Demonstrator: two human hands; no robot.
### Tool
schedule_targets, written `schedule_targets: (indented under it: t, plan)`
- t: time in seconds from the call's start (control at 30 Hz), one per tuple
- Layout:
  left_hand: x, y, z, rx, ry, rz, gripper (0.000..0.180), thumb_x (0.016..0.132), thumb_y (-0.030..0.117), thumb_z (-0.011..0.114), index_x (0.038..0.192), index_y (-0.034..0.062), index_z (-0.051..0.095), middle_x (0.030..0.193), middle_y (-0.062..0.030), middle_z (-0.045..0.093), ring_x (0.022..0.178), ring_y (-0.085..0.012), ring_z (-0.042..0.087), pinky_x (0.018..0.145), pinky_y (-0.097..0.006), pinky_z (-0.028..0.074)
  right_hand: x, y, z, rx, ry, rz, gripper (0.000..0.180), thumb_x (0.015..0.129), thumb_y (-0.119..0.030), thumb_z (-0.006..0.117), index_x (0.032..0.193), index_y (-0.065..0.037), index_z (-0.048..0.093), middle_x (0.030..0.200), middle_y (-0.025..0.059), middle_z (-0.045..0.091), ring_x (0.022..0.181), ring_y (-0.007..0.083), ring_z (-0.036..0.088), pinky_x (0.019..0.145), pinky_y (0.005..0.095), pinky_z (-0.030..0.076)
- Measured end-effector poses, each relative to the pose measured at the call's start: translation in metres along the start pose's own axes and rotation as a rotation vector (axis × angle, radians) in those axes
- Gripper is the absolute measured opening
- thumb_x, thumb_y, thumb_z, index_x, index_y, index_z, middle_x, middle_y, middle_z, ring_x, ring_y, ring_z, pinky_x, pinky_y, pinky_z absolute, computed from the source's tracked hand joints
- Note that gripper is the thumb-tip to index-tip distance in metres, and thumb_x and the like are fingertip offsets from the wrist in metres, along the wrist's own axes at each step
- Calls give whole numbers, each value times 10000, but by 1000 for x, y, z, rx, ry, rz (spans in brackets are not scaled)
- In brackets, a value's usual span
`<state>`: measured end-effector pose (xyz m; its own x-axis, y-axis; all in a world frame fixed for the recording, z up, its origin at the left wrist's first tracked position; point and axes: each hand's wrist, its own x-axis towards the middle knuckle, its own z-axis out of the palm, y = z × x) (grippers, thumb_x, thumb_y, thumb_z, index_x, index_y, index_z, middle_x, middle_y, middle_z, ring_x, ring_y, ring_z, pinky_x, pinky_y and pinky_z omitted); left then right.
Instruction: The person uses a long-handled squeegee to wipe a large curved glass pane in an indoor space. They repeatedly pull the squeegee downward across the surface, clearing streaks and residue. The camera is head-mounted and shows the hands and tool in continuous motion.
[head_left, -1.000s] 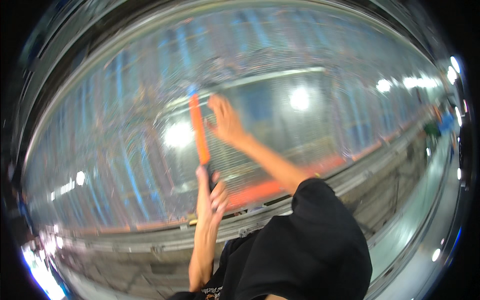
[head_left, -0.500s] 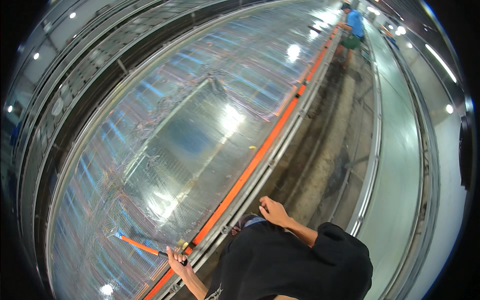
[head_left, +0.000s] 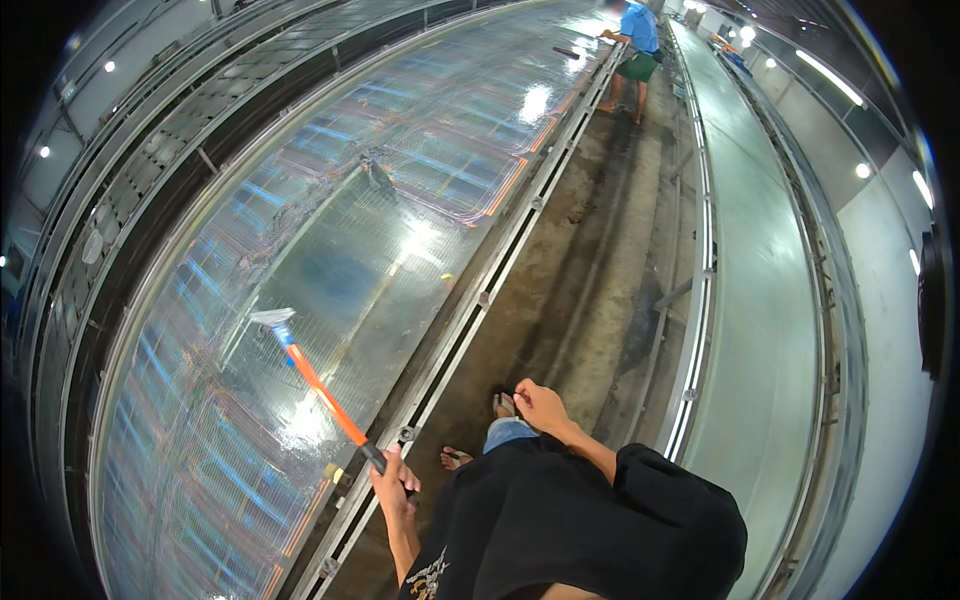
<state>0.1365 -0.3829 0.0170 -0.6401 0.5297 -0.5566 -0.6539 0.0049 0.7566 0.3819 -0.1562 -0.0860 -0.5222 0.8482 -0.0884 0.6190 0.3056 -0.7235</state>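
Two long benches are separated by a stained floor (head_left: 575, 270); the right bench (head_left: 755, 370) is topped in pale green, while the left bench (head_left: 375, 300) is marked with blue and orange lines around a plainer grey patch. Along the aisle-side edge of the left bench, a metal rail (head_left: 537, 203) is fixed. Across that edge an orange scraper (head_left: 325, 393) is held by the left hand (head_left: 393, 475), whose fingers are wrapped around its black grip; its pale head is angled over the bench top, though whether contact is made cannot be told. Well apart from it, the right hand (head_left: 540, 408) is held loosely curled above the floor; whether anything is gripped cannot be told. Near the far end of the left bench, a person in a blue shirt (head_left: 638, 30) is seen at the aisle-side edge.
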Motion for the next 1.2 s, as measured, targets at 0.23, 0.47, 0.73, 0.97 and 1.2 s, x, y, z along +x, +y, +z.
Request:
schedule_targets:
  t: [0.23,0.47,0.73,0.97,1.2]
  plan:
    - [1,-48,46,293,-273,-233,348,972,242,734,798,132,452,558,23,433,402,-103,424,387,-290,395,-116,231,-17,-317,-22,158,236,927,-269,643,920,-38,688,856,221,702,840,445,680,741,538,525]
    - [7,-63,147,518,-354,-279,343,964,248,739,776,91,499,561,6,467,418,-99,451,393,-283,399,-227,347,-53,-114,-300,896,272,912,-282,617,877,-29,712,910,231,707,882,465,672,757,552,525]
    - [17,-124,345,422,-427,-312,345,1017,333,657,828,157,428,571,36,389,413,-95,395,403,-291,363,-215,457,-97,68,-336,785,273,908,-271,599,889,-28,721,921,231,713,892,466,677,760,548,534]
    - [10,-165,453,338,-442,-436,362,1019,334,650,797,138,441,559,22,415,407,-107,425,405,-294,378,-21,488,-150,-477,-656,324,405,912,-321,527,997,2,756,1059,257,721,1026,465,684,886,527,546]
    - [51,-182,490,245,-413,-519,325,992,326,686,860,124,469,588,34,444,427,-96,451,418,-285,404,138,496,-228,65,-104,698,442,920,-401,613,1049,5,733,1063,257,727,1074,442,671,926,510,518]
